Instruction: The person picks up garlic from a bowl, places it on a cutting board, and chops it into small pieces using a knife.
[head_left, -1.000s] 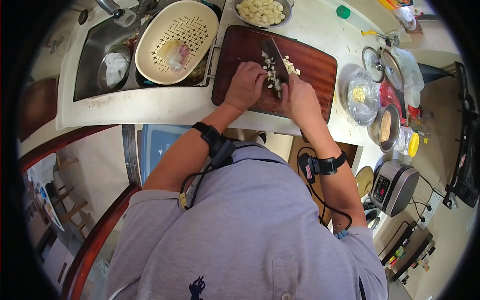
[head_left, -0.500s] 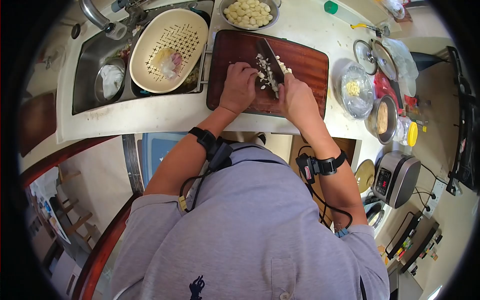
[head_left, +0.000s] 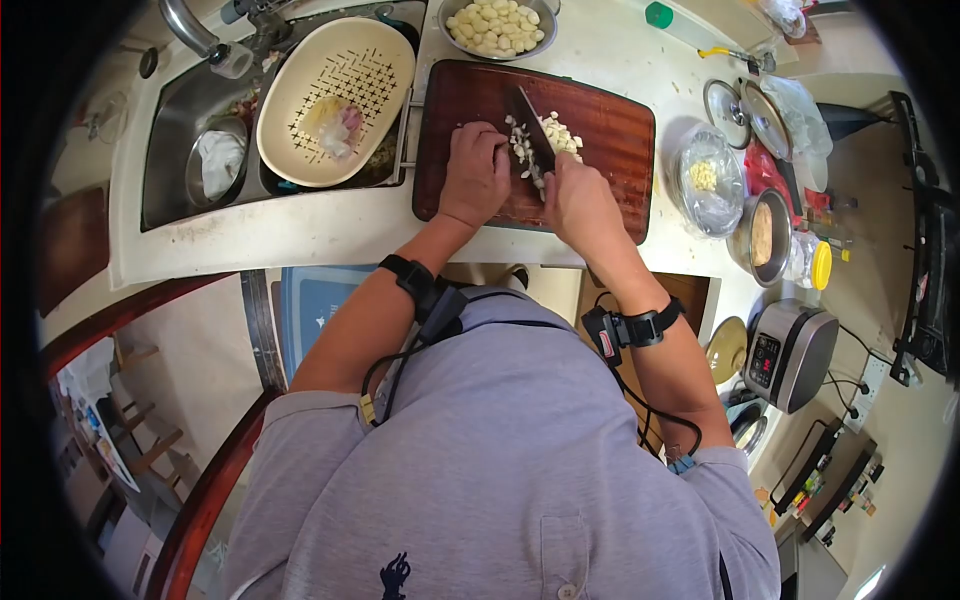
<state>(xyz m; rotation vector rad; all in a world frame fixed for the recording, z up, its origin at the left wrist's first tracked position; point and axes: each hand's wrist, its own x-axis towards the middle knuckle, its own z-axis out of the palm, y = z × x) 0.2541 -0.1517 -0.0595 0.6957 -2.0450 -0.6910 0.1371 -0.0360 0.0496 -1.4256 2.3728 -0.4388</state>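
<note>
Pretty plain getup: short-sleeved grey-blue polo shirt (head_left: pixel 500 450), little dark blue embroidered logo (head_left: pixel 394 577) on the chest. There's a black strap (head_left: pixel 408 272) behind the left hand (head_left: pixel 475 178) with a chunky black module and a black cable (head_left: pixel 385 370) looping to a yellowish plug. The right hand (head_left: pixel 580 205) gets a matching band (head_left: pixel 655 325), and its module has a red mark.

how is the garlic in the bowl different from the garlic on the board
Bowl garlic: whole, rounded cloves, heaped together inside the metal bowl. Board garlic: cut into small pieces, scattered loose on the cutting board by the knife. Both are pale cream.
</note>
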